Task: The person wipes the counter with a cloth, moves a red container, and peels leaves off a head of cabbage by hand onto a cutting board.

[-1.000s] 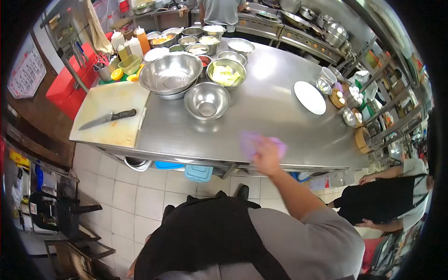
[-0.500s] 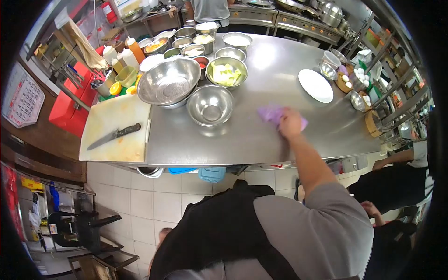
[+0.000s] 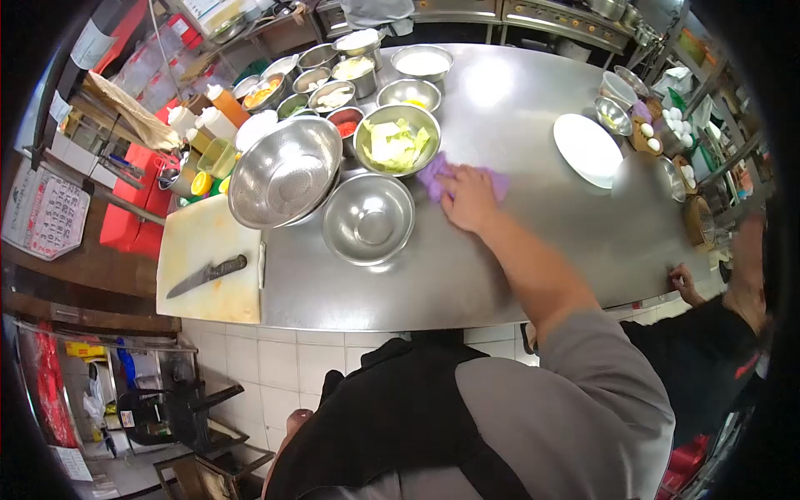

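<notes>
My right hand [image 3: 468,198] presses a crumpled purple cloth [image 3: 432,177] onto the steel table [image 3: 467,287], its fingers bent over the fabric. Close by on the left stands a metal bowl [image 3: 360,158] of cut lettuce [image 3: 396,146]. In front of it sits a shiny metal bowl [image 3: 369,221] with nothing visible inside. A large perforated colander [image 3: 283,171] rests left of that. Only a bit of my left hand [image 3: 297,419] shows, low beside the black apron; its fingers are hidden.
A knife [image 3: 207,275] lies on the white cutting board [image 3: 237,302]. Several metal containers of ingredients and squeeze bottles [image 3: 227,104] crowd the back left. A white oval plate [image 3: 587,150] and eggs [image 3: 673,125] are at the right, where another person's hand [image 3: 685,283] is by the table edge.
My right hand has slid the purple cloth leftward, up beside the lettuce bowl. The camera view has shifted. At right, the other person has come nearer the table.
</notes>
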`<move>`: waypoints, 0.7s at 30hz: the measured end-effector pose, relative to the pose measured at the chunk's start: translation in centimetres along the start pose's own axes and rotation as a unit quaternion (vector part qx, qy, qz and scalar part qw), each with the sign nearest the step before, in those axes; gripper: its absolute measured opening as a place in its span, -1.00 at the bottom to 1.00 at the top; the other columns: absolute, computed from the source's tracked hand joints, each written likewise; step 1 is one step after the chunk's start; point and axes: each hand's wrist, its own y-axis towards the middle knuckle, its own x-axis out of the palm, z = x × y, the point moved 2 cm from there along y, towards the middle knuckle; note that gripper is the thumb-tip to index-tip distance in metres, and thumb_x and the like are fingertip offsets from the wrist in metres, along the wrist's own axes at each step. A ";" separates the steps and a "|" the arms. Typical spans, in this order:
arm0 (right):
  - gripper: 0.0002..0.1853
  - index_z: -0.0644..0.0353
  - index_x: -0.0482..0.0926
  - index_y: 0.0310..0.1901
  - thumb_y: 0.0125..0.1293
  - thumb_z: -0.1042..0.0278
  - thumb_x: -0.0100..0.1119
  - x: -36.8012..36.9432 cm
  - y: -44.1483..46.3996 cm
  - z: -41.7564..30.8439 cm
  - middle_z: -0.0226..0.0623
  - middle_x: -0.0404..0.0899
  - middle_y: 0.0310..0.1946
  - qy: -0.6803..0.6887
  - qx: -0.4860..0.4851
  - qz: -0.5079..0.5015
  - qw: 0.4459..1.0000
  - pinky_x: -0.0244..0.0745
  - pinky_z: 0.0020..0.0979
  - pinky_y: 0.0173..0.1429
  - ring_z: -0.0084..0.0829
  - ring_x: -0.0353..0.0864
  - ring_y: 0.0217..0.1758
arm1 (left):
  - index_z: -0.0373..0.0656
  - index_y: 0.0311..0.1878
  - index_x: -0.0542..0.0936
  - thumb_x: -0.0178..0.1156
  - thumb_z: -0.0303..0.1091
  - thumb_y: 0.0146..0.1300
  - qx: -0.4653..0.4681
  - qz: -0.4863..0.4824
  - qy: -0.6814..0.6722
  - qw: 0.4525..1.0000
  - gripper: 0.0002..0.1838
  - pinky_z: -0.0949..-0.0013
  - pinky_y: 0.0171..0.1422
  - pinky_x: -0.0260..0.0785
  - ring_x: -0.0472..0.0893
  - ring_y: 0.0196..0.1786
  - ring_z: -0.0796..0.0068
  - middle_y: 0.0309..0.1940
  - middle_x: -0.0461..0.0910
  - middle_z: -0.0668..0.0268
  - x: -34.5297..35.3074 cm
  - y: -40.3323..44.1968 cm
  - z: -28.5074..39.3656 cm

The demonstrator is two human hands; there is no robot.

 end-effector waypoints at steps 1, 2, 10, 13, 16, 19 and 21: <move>-0.55 -0.13 0.61 0.22 0.29 0.15 0.14 -0.4 -0.9 -0.6 -0.26 0.46 0.36 0.009 -0.014 0.001 1.000 0.18 0.16 0.44 -0.02 0.35 0.42 | -0.16 -0.09 0.74 0.29 0.01 0.24 0.031 -0.001 0.002 1.000 -0.59 0.17 0.06 0.57 0.74 -0.06 0.14 -0.16 0.76 0.08 0.1 1.3 1.4; -0.56 -0.12 0.63 0.21 0.27 0.17 0.15 -0.8 -2.0 -1.3 -0.25 0.47 0.35 0.017 -0.027 0.001 0.999 0.19 0.16 0.43 -0.01 0.36 0.42 | -0.14 -0.08 0.74 0.30 0.01 0.24 0.061 -0.003 0.003 0.998 -0.59 0.18 0.05 0.57 0.74 -0.06 0.15 -0.16 0.76 0.08 0.2 2.7 2.8; -0.57 -0.06 0.69 0.04 0.06 0.33 0.29 -3.0 -12.9 -10.4 -0.25 0.53 0.25 0.043 -0.047 0.048 0.997 0.31 0.12 0.30 -0.03 0.45 0.30 | -0.08 -0.07 0.74 0.28 -0.03 0.26 0.273 -0.054 0.007 0.961 -0.65 0.14 0.06 0.58 0.74 -0.05 0.12 -0.10 0.75 0.07 -4.6 14.8 7.5; -0.57 -0.04 0.70 0.01 0.01 0.37 0.33 -3.2 -15.8 -15.9 -0.27 0.56 0.20 0.017 -0.024 0.030 0.999 0.35 0.07 0.22 -0.07 0.46 0.26 | -0.13 -0.09 0.73 0.25 -0.08 0.27 0.260 -0.019 0.037 0.965 -0.66 0.09 0.10 0.57 0.71 -0.01 0.01 -0.10 0.73 -0.01 -9.3 17.7 7.7; -0.57 -0.05 0.69 0.01 0.02 0.37 0.33 -2.2 -16.0 -20.9 -0.29 0.56 0.20 0.031 -0.045 0.007 0.998 0.39 0.00 0.18 -0.10 0.48 0.21 | -0.20 -0.11 0.73 0.16 -0.11 0.32 0.299 0.012 0.245 0.922 -0.65 0.08 0.14 0.56 0.71 0.01 0.00 -0.11 0.72 -0.03 -11.2 24.9 4.6; -0.59 -0.04 0.68 0.04 0.08 0.34 0.31 0.0 -13.3 -25.0 -0.32 0.55 0.22 0.085 -0.033 -0.050 0.995 0.45 -0.10 0.19 -0.14 0.49 0.21 | -0.14 -0.10 0.73 0.14 -0.13 0.31 0.310 -0.078 0.362 0.876 -0.67 0.06 0.15 0.56 0.71 0.04 0.07 -0.10 0.74 0.01 -14.4 25.5 1.8; -0.60 -0.01 0.66 0.08 0.16 0.30 0.31 0.1 -10.9 -27.9 -0.23 0.53 0.22 0.140 -0.041 0.033 0.989 0.46 -0.13 0.21 -0.09 0.50 0.22 | -0.12 -0.07 0.73 0.15 -0.13 0.29 0.320 -0.089 0.369 0.868 -0.67 0.05 0.15 0.57 0.71 0.07 0.10 -0.07 0.74 0.04 -15.4 26.1 0.2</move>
